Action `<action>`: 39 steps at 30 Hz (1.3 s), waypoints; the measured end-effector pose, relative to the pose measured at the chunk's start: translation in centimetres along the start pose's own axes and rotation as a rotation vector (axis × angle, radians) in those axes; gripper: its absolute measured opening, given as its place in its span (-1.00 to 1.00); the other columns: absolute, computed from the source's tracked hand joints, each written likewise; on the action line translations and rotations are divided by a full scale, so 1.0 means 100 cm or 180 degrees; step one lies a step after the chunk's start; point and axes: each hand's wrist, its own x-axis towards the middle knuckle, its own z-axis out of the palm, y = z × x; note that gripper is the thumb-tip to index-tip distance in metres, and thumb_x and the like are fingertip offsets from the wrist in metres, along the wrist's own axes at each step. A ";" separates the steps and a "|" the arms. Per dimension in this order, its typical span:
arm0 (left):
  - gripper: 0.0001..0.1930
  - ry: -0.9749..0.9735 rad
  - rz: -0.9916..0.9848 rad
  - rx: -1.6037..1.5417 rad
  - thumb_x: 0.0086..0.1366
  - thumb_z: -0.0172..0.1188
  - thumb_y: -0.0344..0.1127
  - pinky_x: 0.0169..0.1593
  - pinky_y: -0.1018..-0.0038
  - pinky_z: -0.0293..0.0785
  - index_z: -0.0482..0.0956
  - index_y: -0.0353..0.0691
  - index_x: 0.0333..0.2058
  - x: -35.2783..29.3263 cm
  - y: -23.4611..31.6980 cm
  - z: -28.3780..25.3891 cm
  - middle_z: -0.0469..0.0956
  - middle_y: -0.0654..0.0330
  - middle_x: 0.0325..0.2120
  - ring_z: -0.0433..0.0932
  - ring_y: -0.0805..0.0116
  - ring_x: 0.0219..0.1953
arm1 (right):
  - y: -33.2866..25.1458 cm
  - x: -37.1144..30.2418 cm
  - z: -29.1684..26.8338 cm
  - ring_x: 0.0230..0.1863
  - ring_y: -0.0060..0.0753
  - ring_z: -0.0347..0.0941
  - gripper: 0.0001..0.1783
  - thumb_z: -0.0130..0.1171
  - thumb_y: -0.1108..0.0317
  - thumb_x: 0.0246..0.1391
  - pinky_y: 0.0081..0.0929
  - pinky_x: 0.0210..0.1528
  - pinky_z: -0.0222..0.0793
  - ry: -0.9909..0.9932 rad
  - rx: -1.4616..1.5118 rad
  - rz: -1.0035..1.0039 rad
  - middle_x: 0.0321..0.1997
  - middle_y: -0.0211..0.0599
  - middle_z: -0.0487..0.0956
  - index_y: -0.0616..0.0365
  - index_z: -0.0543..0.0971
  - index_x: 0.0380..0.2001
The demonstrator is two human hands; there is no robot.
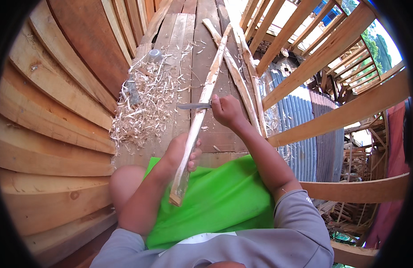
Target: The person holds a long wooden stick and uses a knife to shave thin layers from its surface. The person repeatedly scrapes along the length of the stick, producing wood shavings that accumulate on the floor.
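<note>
A long, pale wooden stick (208, 89), partly stripped of its darker skin, slants away from my lap. My left hand (183, 152) is wrapped around its lower part, near the squared end. My right hand (226, 110) grips a knife, closed over the handle so that the handle is hidden. The knife blade (193, 106) points left and lies across the stick, a little beyond my left hand. Green cloth (211, 192) covers my lap beneath the stick's near end.
A heap of curled wood shavings (141, 109) lies on the plank floor (182, 33) at left, with a clear cup (154, 55) behind it. Other long sticks (237, 76) lie to the right. A plank wall (59, 152) stands at left, a slatted wooden railing (336, 109) at right.
</note>
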 end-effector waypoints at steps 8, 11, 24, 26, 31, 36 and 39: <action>-0.67 0.0166 0.0034 0.0443 0.33 -0.27 0.03 -0.60 0.50 0.20 0.31 -0.08 -0.37 -0.001 -0.001 -0.004 0.23 0.32 -0.72 0.20 0.46 -0.74 | 0.006 0.004 0.003 -0.33 0.27 0.47 -0.41 -0.26 0.08 0.22 0.06 -0.24 0.35 -0.0147 0.0036 -0.0038 -0.51 0.18 0.53 0.33 0.54 -0.63; -0.67 0.0165 0.0070 0.0619 0.33 -0.29 0.03 -0.60 0.48 0.22 0.31 -0.08 -0.36 -0.003 -0.006 0.017 0.24 0.32 -0.72 0.21 0.45 -0.73 | 0.085 0.030 0.019 -0.56 0.30 0.41 -0.35 -0.23 0.08 0.25 0.07 -0.41 0.27 0.1377 0.0460 0.0720 -0.68 0.27 0.39 0.39 0.46 -0.73; -0.55 0.0930 0.0712 0.1588 0.44 -0.34 -0.01 -0.63 0.43 0.33 0.35 -0.27 -0.37 0.006 -0.007 0.002 0.30 0.23 -0.71 0.33 0.39 -0.76 | -0.006 -0.003 -0.010 -0.34 0.29 0.48 -0.41 -0.29 0.08 0.21 0.05 -0.14 0.37 0.0016 -0.0195 0.0384 -0.51 0.21 0.54 0.31 0.58 -0.57; -0.46 0.0983 0.0816 0.1897 0.45 -0.40 0.01 -0.54 0.35 0.45 0.38 -0.38 -0.35 -0.003 -0.008 0.006 0.32 0.20 -0.68 0.41 0.33 -0.73 | 0.005 0.007 -0.009 -0.34 0.29 0.49 -0.40 -0.29 0.07 0.20 0.06 -0.14 0.38 0.0445 -0.0009 0.0834 -0.51 0.22 0.54 0.33 0.57 -0.58; -0.48 0.1277 0.1197 0.3226 0.46 -0.35 -0.08 -0.36 0.13 0.48 0.44 -0.44 -0.36 0.002 -0.006 0.013 0.48 -0.13 -0.58 0.53 -0.09 -0.54 | 0.018 0.003 0.000 -0.35 0.24 0.51 -0.39 -0.29 0.08 0.19 0.07 -0.19 0.39 0.0425 -0.0234 0.0879 -0.52 0.21 0.54 0.33 0.57 -0.62; -0.52 0.1778 0.1675 0.4106 0.45 -0.27 -0.15 -0.17 -0.02 0.41 0.49 -0.44 -0.39 0.009 -0.017 0.009 0.51 -0.32 -0.46 0.51 -0.30 -0.34 | 0.028 -0.003 0.001 -0.50 0.26 0.47 -0.44 -0.16 0.11 0.15 0.05 -0.29 0.41 0.0535 -0.0401 0.0483 -0.62 0.18 0.50 0.33 0.53 -0.71; -0.53 0.1882 0.1644 0.4072 0.45 -0.26 -0.15 -0.16 -0.03 0.40 0.49 -0.44 -0.41 0.012 -0.016 0.010 0.51 -0.30 -0.47 0.52 -0.29 -0.32 | -0.009 -0.018 -0.007 -0.50 0.23 0.48 -0.43 -0.17 0.11 0.15 0.03 -0.32 0.42 0.0422 -0.0570 0.0402 -0.63 0.13 0.51 0.30 0.55 -0.72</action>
